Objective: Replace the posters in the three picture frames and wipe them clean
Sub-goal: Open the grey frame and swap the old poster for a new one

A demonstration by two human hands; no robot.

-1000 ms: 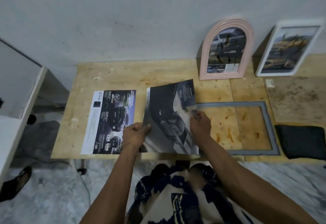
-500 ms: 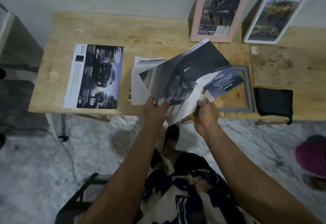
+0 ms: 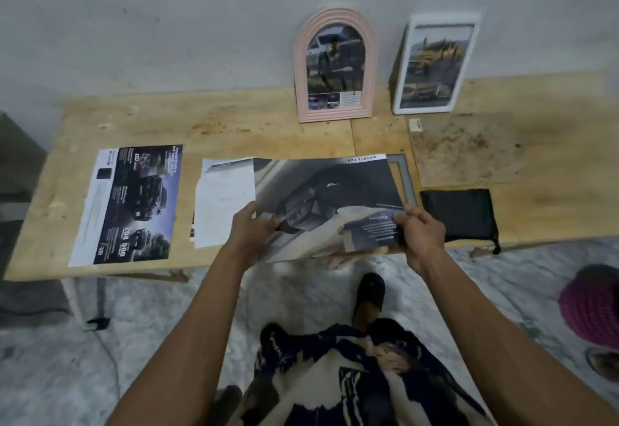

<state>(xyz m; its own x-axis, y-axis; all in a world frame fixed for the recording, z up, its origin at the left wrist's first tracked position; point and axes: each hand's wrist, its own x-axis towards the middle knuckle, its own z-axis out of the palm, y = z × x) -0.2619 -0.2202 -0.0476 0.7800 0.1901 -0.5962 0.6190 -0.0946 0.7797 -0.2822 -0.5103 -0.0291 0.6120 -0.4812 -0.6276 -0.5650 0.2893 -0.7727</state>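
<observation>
At mid-frame the left hand (image 3: 253, 228) and right hand (image 3: 421, 234) each pinch a near corner of a dark car poster (image 3: 326, 191), held over the wooden table's (image 3: 234, 124) front edge. A grey frame (image 3: 403, 176), apparently flat, peeks out beyond its right edge. Upper right, a pink arched frame (image 3: 334, 64) and white frame (image 3: 435, 63) lean on the wall.

Pretty plain room: scuffed grey wall (image 3: 167, 23) behind a stained plywood table (image 3: 234, 130), grey marbled floor (image 3: 134, 342) underneath, maybe 1 cabinet (image 3: 16, 171) at far left.
</observation>
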